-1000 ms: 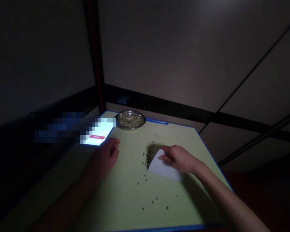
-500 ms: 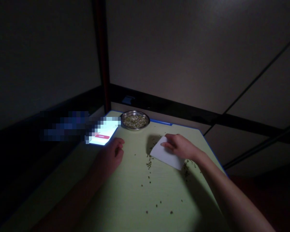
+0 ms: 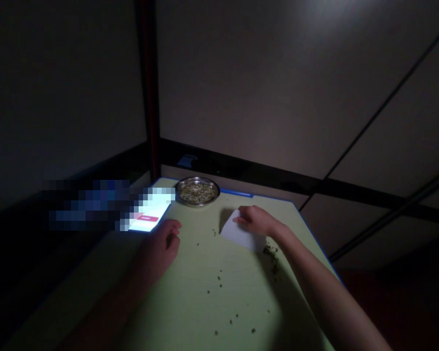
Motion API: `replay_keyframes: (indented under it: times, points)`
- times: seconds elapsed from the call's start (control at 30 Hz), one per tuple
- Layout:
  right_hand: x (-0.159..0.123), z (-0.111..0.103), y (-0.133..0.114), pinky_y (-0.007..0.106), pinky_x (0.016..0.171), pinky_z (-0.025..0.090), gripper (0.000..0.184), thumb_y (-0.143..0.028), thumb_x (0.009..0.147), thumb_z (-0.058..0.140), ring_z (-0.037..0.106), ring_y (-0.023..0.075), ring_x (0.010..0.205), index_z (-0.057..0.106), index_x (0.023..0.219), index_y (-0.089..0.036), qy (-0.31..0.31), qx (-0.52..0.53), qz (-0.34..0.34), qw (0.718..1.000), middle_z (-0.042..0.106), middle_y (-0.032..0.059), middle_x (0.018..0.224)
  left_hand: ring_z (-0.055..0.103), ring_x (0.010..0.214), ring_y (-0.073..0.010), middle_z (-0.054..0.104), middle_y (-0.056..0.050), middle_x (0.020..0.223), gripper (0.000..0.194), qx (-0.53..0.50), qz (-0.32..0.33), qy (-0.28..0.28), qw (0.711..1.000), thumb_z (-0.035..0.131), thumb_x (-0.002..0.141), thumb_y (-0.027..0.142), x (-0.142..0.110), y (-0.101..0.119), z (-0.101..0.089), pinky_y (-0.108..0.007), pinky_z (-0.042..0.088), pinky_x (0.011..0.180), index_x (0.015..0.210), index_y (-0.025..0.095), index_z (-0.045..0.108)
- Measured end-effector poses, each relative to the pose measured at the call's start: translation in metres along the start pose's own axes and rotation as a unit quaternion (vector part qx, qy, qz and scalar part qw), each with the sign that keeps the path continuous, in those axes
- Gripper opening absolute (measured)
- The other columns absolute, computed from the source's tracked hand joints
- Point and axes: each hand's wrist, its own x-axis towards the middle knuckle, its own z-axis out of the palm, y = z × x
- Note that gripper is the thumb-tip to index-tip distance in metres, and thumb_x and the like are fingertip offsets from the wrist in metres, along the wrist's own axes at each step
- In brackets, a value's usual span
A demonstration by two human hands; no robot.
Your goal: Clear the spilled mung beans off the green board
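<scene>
My right hand [image 3: 254, 220] pinches a white sheet of paper or card [image 3: 243, 236], tilted low over the table. Small dark green grains [image 3: 272, 258], like beans or seeds, lie in a cluster beside the sheet's right end. More loose grains [image 3: 220, 279] are scattered across the table nearer to me. A round steel plate [image 3: 197, 204] at the far end holds many similar grains. On the left, my left hand [image 3: 166, 243] hovers or rests near a lit phone or tablet screen [image 3: 146, 222], its fingers curled with nothing visible in them.
The pale green table [image 3: 190, 302] has a blue edge. A blue strip [image 3: 237, 193] lies along its far edge, right of the plate. Dark wall panels [image 3: 278, 97] stand close behind and to the left. A blurred, pixelated patch sits left of the screen.
Most grains at the sheet's left edge no longer show there; the cluster at its right end looks denser. The view has shifted slightly. My left hand keeps its pose by the screen.
</scene>
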Motion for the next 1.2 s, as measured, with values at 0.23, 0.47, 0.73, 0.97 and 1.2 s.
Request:
replay_keyframes:
  times: [0.23,0.47,0.73,0.97,1.2]
  points:
    - [-0.065,-0.043,0.018,0.026,0.064,0.034,0.028,-0.041,0.102,0.040,0.059,0.0176,0.075,0.058,0.099,-0.019,0.082,-0.007,0.020,0.996,0.069,0.0070,0.089,0.065,0.080,-0.0217,0.065,-0.005,0.090,0.019,-0.003,0.002,-0.004,1.000,0.046,0.082,0.030,0.002,0.000,0.001,-0.034,0.052,0.074,0.097,0.022,0.055]
    - [-0.172,0.003,0.036,0.029,0.057,0.026,0.041,-0.047,0.100,0.038,0.056,0.0160,0.054,0.056,0.073,-0.021,0.139,-0.129,0.088,0.978,0.065,0.0036,0.063,0.065,0.079,-0.0221,0.064,-0.005,0.088,0.019,0.010,-0.007,-0.018,1.000,0.045,0.081,0.030,0.002,0.004,-0.001,-0.033,0.050,0.072,0.094,0.022,0.057]
    - [-0.140,0.050,0.054,0.031,0.057,0.026,0.042,-0.043,0.100,0.039,0.062,0.0177,0.057,0.064,0.077,-0.020,0.143,-0.179,0.050,0.972,0.071,0.0056,0.068,0.064,0.078,-0.0201,0.066,-0.005,0.092,0.016,0.017,0.007,-0.004,1.000,0.047,0.082,0.030,0.000,-0.008,0.001,-0.033,0.051,0.072,0.094,0.023,0.055]
    - [-0.058,0.048,0.048,0.029,0.057,0.026,0.048,-0.051,0.101,0.037,0.065,0.0170,0.061,0.067,0.083,-0.019,0.128,-0.175,0.045,0.975,0.075,0.0074,0.075,0.068,0.086,-0.0239,0.069,-0.006,0.091,0.023,0.027,-0.042,-0.029,0.998,0.047,0.081,0.036,-0.001,0.008,-0.009,-0.038,0.055,0.080,0.098,0.023,0.058]
    - [0.002,0.046,0.039,0.029,0.062,0.033,0.053,-0.057,0.102,0.032,0.070,0.0208,0.073,0.069,0.090,-0.021,0.130,-0.162,0.052,0.977,0.077,0.0092,0.085,0.068,0.089,-0.0238,0.068,-0.006,0.094,0.025,0.026,-0.047,-0.031,0.998,0.046,0.085,0.038,-0.004,0.003,-0.007,-0.037,0.055,0.079,0.100,0.024,0.059]
